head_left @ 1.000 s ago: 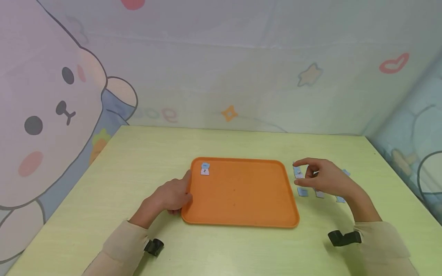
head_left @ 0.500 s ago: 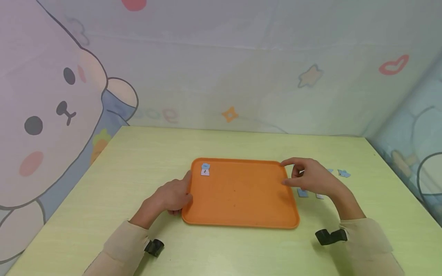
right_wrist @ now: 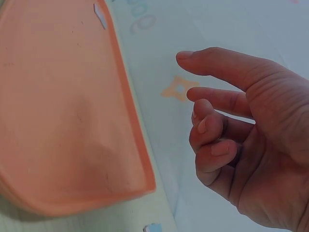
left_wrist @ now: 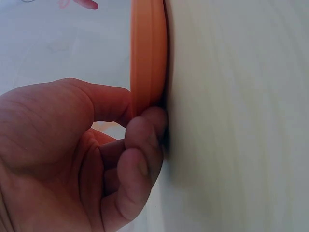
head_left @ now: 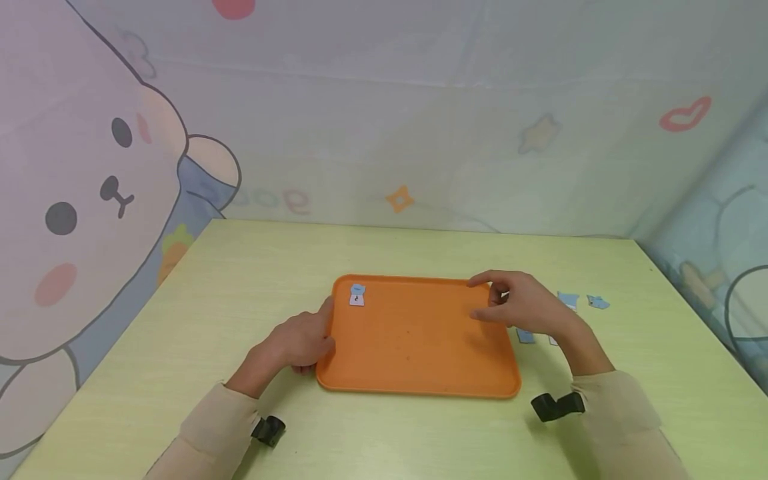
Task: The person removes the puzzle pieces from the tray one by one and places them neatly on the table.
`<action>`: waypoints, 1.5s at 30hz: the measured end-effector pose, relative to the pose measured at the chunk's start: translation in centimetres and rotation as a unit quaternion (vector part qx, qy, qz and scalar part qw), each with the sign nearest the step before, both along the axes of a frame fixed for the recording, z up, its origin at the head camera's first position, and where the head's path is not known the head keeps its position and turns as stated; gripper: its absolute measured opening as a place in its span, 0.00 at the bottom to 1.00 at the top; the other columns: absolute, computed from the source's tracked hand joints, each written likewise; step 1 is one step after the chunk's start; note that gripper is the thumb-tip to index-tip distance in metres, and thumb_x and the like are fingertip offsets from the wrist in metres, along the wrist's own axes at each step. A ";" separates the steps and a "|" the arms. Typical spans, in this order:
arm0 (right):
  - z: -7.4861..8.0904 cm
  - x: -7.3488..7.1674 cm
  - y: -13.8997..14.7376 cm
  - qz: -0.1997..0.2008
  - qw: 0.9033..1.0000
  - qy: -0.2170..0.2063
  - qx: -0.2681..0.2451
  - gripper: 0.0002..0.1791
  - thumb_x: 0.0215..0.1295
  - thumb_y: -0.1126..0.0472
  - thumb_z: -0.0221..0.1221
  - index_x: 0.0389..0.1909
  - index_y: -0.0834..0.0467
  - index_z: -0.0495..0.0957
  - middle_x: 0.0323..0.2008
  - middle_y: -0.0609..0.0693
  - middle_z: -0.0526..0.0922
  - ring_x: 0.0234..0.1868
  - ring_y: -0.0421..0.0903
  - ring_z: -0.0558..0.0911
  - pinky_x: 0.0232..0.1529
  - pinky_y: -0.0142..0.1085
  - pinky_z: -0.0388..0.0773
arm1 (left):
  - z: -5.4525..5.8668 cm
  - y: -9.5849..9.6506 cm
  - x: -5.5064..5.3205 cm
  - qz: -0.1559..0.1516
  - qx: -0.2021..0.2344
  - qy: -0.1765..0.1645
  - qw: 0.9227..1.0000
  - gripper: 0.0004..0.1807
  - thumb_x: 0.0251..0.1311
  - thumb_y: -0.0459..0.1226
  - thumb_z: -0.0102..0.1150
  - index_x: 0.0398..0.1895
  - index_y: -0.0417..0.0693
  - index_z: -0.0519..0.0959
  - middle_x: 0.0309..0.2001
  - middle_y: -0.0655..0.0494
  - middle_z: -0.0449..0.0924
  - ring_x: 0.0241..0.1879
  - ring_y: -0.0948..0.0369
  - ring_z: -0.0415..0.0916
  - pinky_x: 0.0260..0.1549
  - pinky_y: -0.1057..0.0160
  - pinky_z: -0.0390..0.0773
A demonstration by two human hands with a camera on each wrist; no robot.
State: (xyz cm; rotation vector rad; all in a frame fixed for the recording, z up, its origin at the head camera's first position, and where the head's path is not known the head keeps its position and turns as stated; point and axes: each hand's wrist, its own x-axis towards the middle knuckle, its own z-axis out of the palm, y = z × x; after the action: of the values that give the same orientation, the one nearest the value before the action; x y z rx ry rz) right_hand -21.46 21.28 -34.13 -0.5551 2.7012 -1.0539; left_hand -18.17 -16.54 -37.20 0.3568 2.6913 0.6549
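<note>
An orange tray (head_left: 414, 347) lies on the table. My left hand (head_left: 303, 339) grips its left rim; in the left wrist view the thumb and curled fingers (left_wrist: 140, 133) meet at the tray's edge. Over the tray's right side hovers my right hand (head_left: 519, 303), thumb and index finger apart, the other fingers curled. Nothing shows between its fingertips in the right wrist view. A small blue-and-white puzzle-like piece (head_left: 357, 295) sits in the tray's far left corner; whether it is one or two joined cannot be told.
Right of the tray lie similar small pieces: a blue-and-white one (head_left: 567, 300), a blue one (head_left: 598, 302), another blue one (head_left: 525, 337) and a pale one (head_left: 553, 341) partly behind the right wrist. A printed cloth (head_left: 360, 120) hangs behind the table.
My right hand has moved left, from above the loose pieces to over the tray's right side, uncovering pieces at the far right. My left hand and the tray have stayed put.
</note>
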 end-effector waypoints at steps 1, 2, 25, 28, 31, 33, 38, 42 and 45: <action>0.0 0.0 -0.2 0.001 1.000 -0.001 -0.003 0.26 0.50 0.43 0.68 0.52 0.40 0.75 0.27 0.50 0.77 0.28 0.47 0.76 0.28 0.37 0.73 | 0.0 0.0 0.0 0.000 -0.002 -0.001 1.000 0.28 0.58 0.33 0.45 0.63 0.42 0.54 0.15 0.51 0.74 0.10 0.57 0.72 0.12 0.60 0.72; 0.0 -0.1 -0.3 0.005 1.000 -0.001 -0.005 0.26 0.50 0.43 0.68 0.52 0.40 0.75 0.27 0.50 0.77 0.28 0.47 0.76 0.28 0.37 0.72 | 0.0 0.0 0.0 0.001 -0.004 -0.001 1.000 0.29 0.58 0.33 0.45 0.63 0.42 0.53 0.15 0.51 0.74 0.10 0.57 0.72 0.12 0.60 0.72; -1.0 -0.9 -4.7 0.046 0.999 0.010 -0.001 0.25 0.53 0.49 0.67 0.54 0.45 0.76 0.24 0.48 0.77 0.26 0.46 0.75 0.28 0.39 0.73 | 0.2 0.0 0.1 0.003 0.007 0.002 1.000 0.28 0.57 0.32 0.45 0.62 0.44 0.54 0.16 0.51 0.74 0.10 0.57 0.70 0.11 0.61 0.71; -1.0 -0.8 -5.2 0.050 0.999 0.009 -0.002 0.25 0.54 0.49 0.67 0.54 0.45 0.75 0.24 0.48 0.77 0.25 0.46 0.75 0.28 0.39 0.73 | 0.1 0.0 0.0 0.004 0.001 -0.005 1.000 0.29 0.59 0.33 0.46 0.64 0.43 0.53 0.15 0.52 0.74 0.10 0.58 0.70 0.11 0.61 0.72; -1.1 -0.7 -5.8 0.051 0.999 0.004 -0.007 0.25 0.54 0.49 0.67 0.54 0.44 0.75 0.24 0.48 0.78 0.25 0.46 0.75 0.28 0.39 0.73 | 0.0 0.1 0.0 0.005 -0.007 -0.009 1.000 0.30 0.60 0.34 0.46 0.65 0.42 0.52 0.15 0.52 0.74 0.09 0.58 0.70 0.11 0.61 0.72; -1.2 -0.6 -6.2 0.050 0.999 0.002 -0.008 0.24 0.54 0.50 0.67 0.54 0.44 0.75 0.23 0.48 0.78 0.25 0.46 0.76 0.29 0.39 0.73 | 0.0 0.1 0.0 0.006 -0.010 -0.010 1.000 0.30 0.60 0.34 0.46 0.65 0.42 0.52 0.15 0.52 0.74 0.10 0.58 0.70 0.11 0.61 0.72; -1.4 -0.6 -7.1 0.052 0.999 0.012 0.006 0.27 0.54 0.49 0.67 0.56 0.49 0.75 0.23 0.46 0.78 0.24 0.45 0.76 0.27 0.38 0.73 | 0.1 0.2 -0.1 0.005 -0.017 -0.003 1.000 0.31 0.60 0.35 0.47 0.66 0.42 0.51 0.15 0.52 0.74 0.09 0.58 0.70 0.11 0.61 0.72; -1.5 -0.7 -7.7 0.054 0.998 0.024 0.028 0.28 0.53 0.48 0.67 0.56 0.48 0.75 0.22 0.44 0.78 0.24 0.43 0.76 0.27 0.37 0.73 | 0.2 0.2 0.0 0.003 -0.009 -0.003 1.000 0.29 0.59 0.34 0.46 0.64 0.42 0.52 0.14 0.51 0.74 0.09 0.58 0.70 0.11 0.61 0.72; -1.6 -0.8 -8.3 0.057 0.998 0.025 0.033 0.28 0.53 0.47 0.66 0.57 0.48 0.75 0.22 0.44 0.79 0.24 0.43 0.76 0.27 0.38 0.73 | 0.2 0.2 0.1 0.004 -0.005 -0.004 1.000 0.27 0.59 0.34 0.46 0.62 0.43 0.54 0.15 0.51 0.73 0.10 0.58 0.70 0.11 0.61 0.72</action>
State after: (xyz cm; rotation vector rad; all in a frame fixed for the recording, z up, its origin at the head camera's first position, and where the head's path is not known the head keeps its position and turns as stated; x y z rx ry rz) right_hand -22.30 13.00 -35.72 -0.7231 2.6991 -0.9291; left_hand -18.11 -16.36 -37.02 0.3402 2.6881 0.6431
